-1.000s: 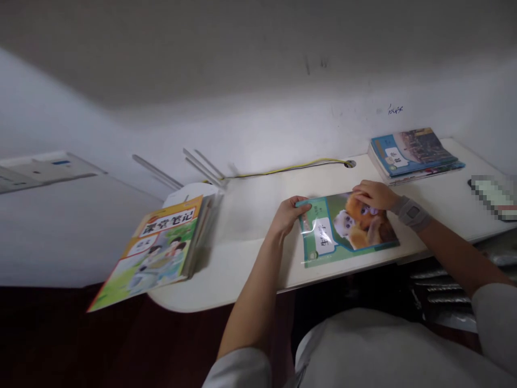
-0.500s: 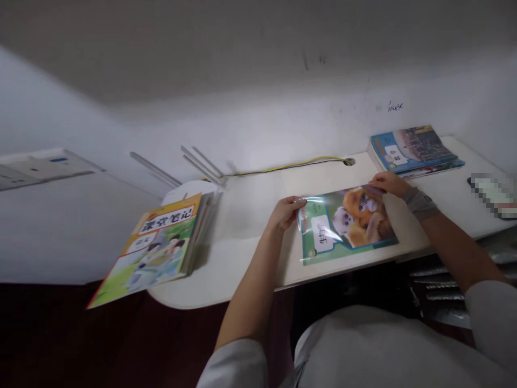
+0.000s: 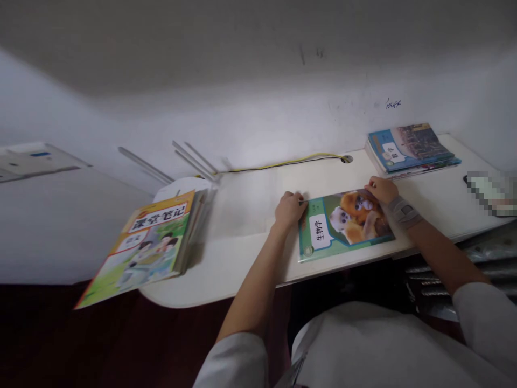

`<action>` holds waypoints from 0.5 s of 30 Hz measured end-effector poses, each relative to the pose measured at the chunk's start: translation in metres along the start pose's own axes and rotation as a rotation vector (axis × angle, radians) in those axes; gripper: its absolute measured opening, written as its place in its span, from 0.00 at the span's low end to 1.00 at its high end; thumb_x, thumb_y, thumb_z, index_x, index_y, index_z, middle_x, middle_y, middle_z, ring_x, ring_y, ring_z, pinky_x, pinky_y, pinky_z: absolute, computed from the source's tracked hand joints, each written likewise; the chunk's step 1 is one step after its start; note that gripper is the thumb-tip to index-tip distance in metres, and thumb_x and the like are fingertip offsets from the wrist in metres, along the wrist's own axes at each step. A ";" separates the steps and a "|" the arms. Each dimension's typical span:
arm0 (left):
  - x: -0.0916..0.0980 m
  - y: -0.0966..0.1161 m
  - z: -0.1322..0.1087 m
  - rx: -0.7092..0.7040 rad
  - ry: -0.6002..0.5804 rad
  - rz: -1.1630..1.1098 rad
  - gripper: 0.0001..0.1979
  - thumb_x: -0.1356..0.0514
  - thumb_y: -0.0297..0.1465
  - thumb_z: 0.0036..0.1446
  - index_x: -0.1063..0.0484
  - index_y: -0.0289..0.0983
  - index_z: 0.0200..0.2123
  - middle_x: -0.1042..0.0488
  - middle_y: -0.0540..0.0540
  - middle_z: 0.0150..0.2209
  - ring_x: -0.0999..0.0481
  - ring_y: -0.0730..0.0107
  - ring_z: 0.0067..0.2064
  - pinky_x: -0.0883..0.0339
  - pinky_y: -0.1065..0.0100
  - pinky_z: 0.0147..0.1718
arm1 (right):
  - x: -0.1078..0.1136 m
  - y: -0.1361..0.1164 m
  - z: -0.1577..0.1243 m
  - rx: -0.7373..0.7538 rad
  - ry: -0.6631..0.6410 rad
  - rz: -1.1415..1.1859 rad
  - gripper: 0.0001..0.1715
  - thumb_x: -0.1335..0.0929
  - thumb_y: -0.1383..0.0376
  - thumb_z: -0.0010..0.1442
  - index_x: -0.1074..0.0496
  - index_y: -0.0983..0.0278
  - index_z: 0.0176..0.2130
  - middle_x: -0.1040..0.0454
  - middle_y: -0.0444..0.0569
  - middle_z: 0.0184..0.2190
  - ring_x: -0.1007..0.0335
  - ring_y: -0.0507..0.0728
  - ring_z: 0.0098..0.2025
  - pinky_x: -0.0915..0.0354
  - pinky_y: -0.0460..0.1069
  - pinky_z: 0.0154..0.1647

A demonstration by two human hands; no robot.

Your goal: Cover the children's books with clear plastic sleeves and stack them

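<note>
A biology textbook (image 3: 343, 226) with a green border and two golden monkeys on its cover lies at the front of the white desk (image 3: 242, 258). My left hand (image 3: 290, 209) is closed on its upper left corner, fingers curled at the edge. At the upper right corner, my right hand (image 3: 382, 189) pinches the far edge, a grey band around its wrist. The thumbs and the underside of the book are partly hidden.
Behind my right hand, a stack of books (image 3: 410, 145) with a blue cover on top sits near the wall. Several books (image 3: 153, 237) stand at the desk's left end, the yellow-green one overhanging. A phone (image 3: 490, 194) lies far right; a yellow cable (image 3: 291, 161) runs along the back.
The textbook has come down flatter onto the desk, and the glare on its cover is gone. Both hands remain at its upper corners. The view has shifted slightly.
</note>
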State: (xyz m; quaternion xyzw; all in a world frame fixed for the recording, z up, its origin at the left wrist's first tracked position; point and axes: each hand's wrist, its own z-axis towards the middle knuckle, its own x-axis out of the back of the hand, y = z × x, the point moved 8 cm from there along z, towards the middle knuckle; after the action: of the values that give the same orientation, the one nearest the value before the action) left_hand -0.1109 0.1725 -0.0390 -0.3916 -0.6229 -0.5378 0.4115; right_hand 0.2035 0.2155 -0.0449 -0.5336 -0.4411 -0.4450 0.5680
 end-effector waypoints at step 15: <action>-0.003 0.006 0.016 0.050 -0.119 -0.091 0.17 0.42 0.37 0.61 0.32 0.35 0.51 0.29 0.41 0.51 0.27 0.62 0.48 0.30 0.55 0.46 | -0.003 -0.015 -0.020 -0.055 0.117 -0.145 0.16 0.44 0.59 0.68 0.34 0.64 0.47 0.29 0.56 0.45 0.29 0.58 0.40 0.43 0.48 0.32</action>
State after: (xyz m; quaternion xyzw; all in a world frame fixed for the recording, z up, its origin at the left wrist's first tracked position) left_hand -0.1061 0.1892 -0.0408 -0.3837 -0.6766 -0.5161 0.3586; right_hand 0.1886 0.1948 -0.0458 -0.4886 -0.4323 -0.5274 0.5442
